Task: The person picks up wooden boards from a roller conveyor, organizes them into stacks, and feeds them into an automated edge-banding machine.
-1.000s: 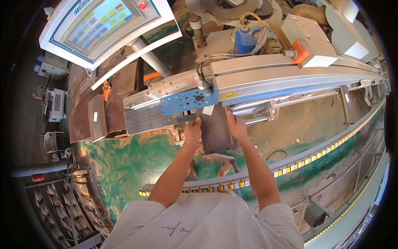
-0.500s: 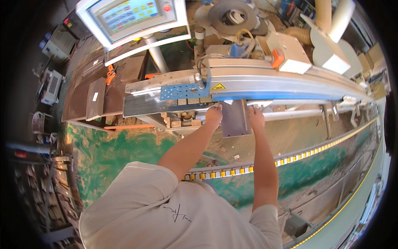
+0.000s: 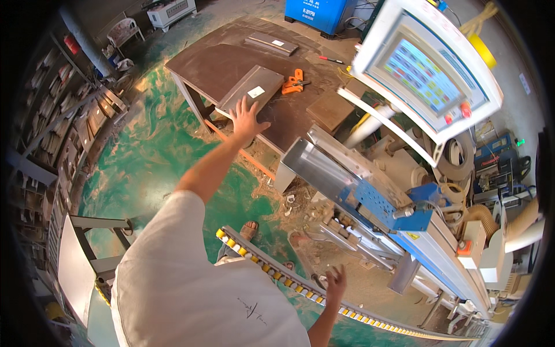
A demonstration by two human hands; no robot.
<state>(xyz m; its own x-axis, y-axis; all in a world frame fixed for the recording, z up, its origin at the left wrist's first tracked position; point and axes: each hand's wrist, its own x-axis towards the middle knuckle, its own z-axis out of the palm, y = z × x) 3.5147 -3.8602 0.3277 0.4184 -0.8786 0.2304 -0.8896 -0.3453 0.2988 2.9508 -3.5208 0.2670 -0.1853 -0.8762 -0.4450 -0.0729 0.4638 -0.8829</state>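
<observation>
My left hand reaches out over the near edge of a brown table, fingers spread, holding nothing. Its fingertips are at the near end of a flat brown board with a white label; I cannot tell if they touch it. Low on the right, my right hand hangs in the air with its fingers apart and empty. The dark panel sticks out from the blue and silver machine, apart from both hands.
An orange hand tool and another labelled board lie on the table. A control screen stands at the upper right. A rail of yellow and white rollers runs close by me. Racks of boards line the left.
Both hands have let go of the dark panel, which stays at the machine. My view has turned left, and my left hand has moved over to the boards on the table.
</observation>
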